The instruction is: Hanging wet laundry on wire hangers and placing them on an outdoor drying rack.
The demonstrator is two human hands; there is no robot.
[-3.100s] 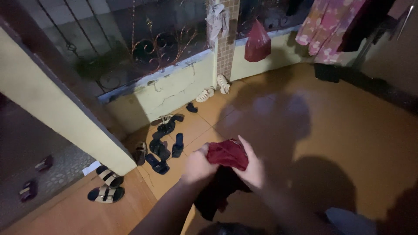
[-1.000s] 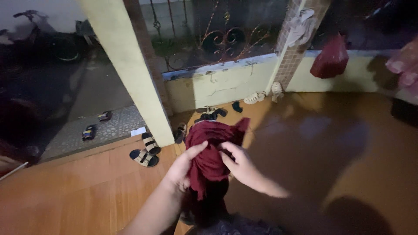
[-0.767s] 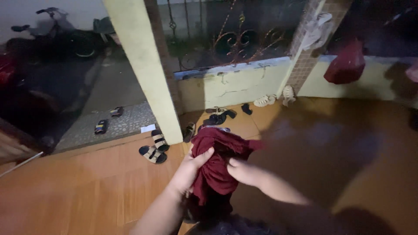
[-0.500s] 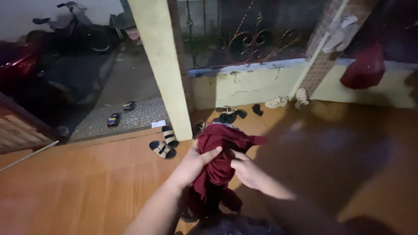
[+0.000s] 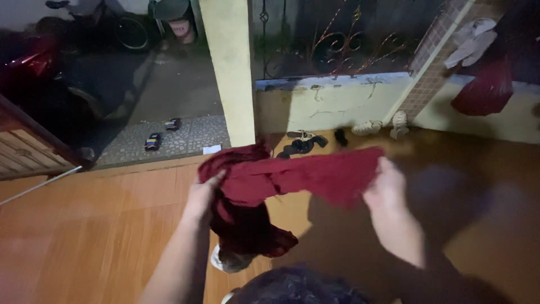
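— Two grips on one dark red garment (image 5: 292, 180): I see it stretched level between them at chest height over the orange floor (image 5: 112, 225), long axis running left to right.

— Which hand is nearer the bulk?

— My left hand (image 5: 202, 194), clenched on the bunched end, the rest drooping below it. My right hand (image 5: 385, 188) pinches the flatter end, well apart.

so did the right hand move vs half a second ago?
Yes. The right hand swung out to the right, away from the yellow pillar, stretching the dark red cloth away from the left hand.
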